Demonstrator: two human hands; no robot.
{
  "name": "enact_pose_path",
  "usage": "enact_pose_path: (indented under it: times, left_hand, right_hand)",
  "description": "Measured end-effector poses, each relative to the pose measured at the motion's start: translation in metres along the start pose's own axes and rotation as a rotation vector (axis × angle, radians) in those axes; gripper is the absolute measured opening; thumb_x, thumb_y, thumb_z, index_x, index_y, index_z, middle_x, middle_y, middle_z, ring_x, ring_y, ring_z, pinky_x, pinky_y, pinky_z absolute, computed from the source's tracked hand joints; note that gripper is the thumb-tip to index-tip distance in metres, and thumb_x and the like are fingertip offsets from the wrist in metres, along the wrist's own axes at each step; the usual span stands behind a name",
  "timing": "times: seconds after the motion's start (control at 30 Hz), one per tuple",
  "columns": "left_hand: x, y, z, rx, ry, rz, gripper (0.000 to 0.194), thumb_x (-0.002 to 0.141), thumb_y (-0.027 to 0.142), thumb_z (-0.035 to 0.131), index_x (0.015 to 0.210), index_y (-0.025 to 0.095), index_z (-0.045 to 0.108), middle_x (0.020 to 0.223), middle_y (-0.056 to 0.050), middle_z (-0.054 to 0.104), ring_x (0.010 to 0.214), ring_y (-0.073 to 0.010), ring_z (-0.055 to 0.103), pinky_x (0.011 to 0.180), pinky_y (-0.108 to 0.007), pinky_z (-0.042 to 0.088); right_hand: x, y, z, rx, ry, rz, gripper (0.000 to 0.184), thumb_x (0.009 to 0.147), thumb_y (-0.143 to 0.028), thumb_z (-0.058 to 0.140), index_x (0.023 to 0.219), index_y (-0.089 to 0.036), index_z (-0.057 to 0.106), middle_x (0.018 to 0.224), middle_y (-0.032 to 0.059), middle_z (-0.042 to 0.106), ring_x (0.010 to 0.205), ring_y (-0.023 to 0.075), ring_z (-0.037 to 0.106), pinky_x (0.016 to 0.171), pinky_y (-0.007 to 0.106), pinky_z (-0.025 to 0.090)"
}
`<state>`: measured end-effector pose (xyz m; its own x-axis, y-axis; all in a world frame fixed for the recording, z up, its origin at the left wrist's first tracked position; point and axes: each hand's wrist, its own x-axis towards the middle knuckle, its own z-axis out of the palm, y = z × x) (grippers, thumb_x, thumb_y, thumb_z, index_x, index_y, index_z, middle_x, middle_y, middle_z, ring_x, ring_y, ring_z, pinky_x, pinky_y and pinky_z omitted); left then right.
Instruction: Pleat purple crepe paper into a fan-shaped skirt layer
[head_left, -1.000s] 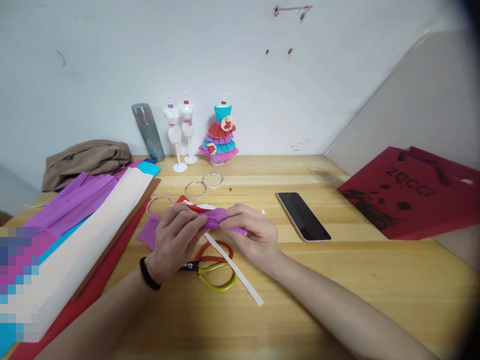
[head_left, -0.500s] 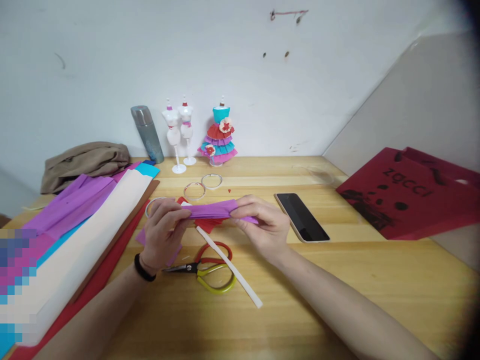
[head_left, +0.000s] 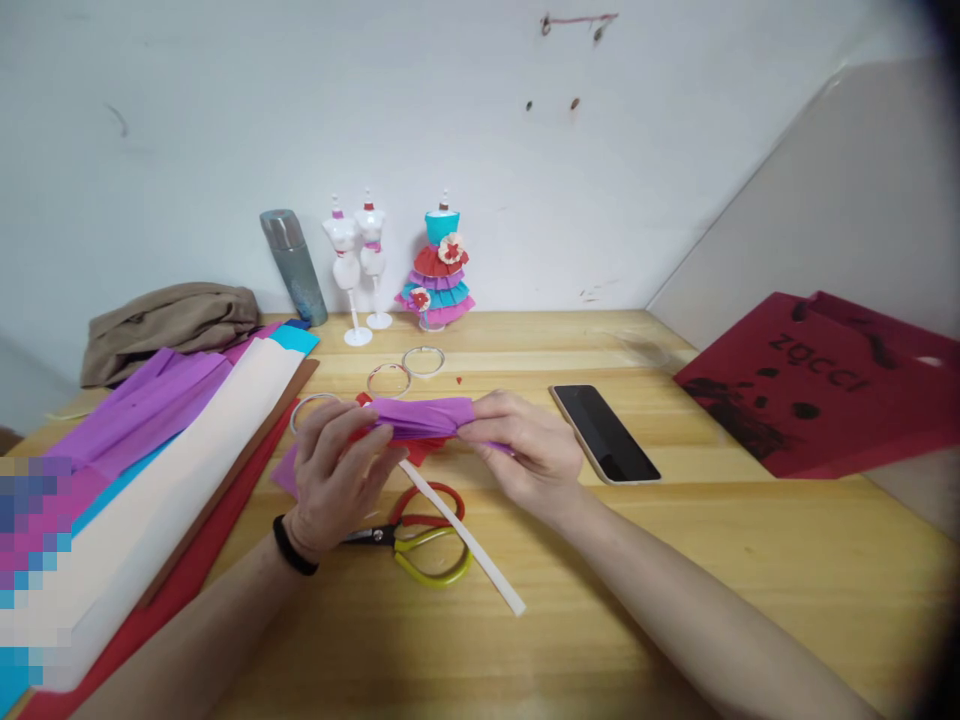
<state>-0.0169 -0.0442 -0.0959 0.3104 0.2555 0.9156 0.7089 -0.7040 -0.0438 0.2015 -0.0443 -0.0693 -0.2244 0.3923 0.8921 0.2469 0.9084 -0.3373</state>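
Purple paper point(head_left: 424, 412) had fanned open short of the back edge of the desk point(head_left: 750, 520), left hand point(head_left: 337, 470) loosely curling fingers on it, right hand point(head_left: 529, 445) pinching firmly, seemingly mid-folding, next needing even pressure.

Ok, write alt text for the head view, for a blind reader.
The right hand pinches folded purple material, the left hand at its other end, above a wooden table. Nearer, a white strip lies across scissors; a phone is to the right, and three small mannequins, one in ruffles, stand behind.
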Motion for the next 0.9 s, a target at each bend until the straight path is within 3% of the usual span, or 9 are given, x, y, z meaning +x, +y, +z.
enact_pose_path:
  times: [0.33,0.67,0.9]
  left_hand:
    - [-0.0028,-0.0042,0.0032,-0.027,-0.008,-0.034,0.029,0.071,0.01,0.075,0.091,0.021,0.058,0.095,-0.006,0.065,0.098,-0.023,0.058,0.085,-0.043,0.052]
    - [-0.003,-0.0038,0.0034,-0.095,-0.077,-0.059,0.021,0.075,0.008,0.07,0.088,0.02,0.058,0.105,-0.008,0.071,0.104,-0.0233,0.06,0.089,-0.046,0.052]
    - [-0.0036,-0.0049,0.004,-0.154,-0.057,-0.035,0.022,0.077,0.005,0.067,0.09,0.021,0.061,0.091,-0.003,0.074,0.097,-0.0215,0.064,0.094,-0.051,0.05]
  right_hand:
    - [-0.0019,-0.0029,0.0047,0.004,-0.018,0.0,0.019,0.083,-0.006,0.054,0.087,-0.019,0.068,0.08,0.0089,0.069,0.072,0.0184,0.066,0.061,0.032,0.054]
    - [-0.0022,-0.0049,0.0058,-0.004,-0.04,0.02,0.019,0.086,-0.011,0.053,0.089,-0.024,0.067,0.081,0.0072,0.069,0.071,0.0186,0.066,0.059,0.033,0.054]
    - [-0.0024,-0.0041,0.0064,0.003,-0.038,0.042,0.018,0.085,-0.012,0.054,0.087,-0.023,0.068,0.079,0.0071,0.07,0.07,0.0186,0.066,0.06,0.032,0.054]
